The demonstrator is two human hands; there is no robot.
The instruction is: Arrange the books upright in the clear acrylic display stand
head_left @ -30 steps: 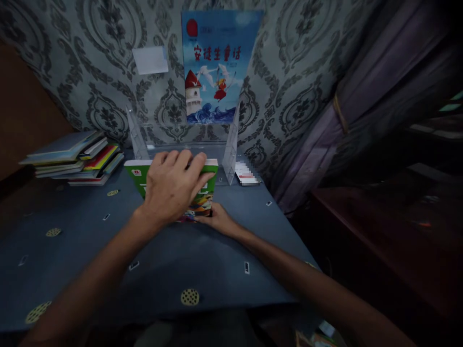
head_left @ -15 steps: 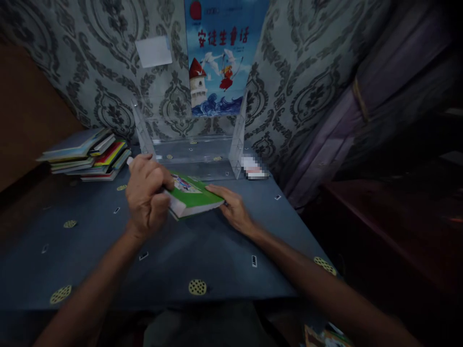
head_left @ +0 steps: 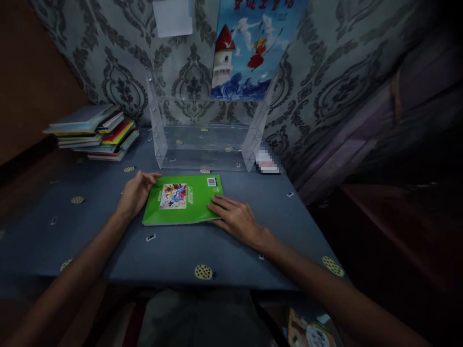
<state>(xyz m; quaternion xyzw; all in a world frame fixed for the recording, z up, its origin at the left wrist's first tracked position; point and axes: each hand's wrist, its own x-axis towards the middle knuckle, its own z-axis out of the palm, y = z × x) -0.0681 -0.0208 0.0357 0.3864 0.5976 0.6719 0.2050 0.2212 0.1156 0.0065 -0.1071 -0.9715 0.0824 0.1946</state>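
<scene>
A stack of books (head_left: 94, 132) sits at the surface's (head_left: 173, 250) back left corner; a clear plastic rack (head_left: 208, 130) stands along its back edge, below a wall poster (head_left: 253, 53).

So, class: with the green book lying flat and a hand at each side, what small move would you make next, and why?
Probably lift the green book by its side edges. It lies flat, barcode side up, on the blue table; the left hand rests at its left edge, the right hand on its right corner. Neither hand grips it yet, and the clear stand behind is open toward it.
</scene>
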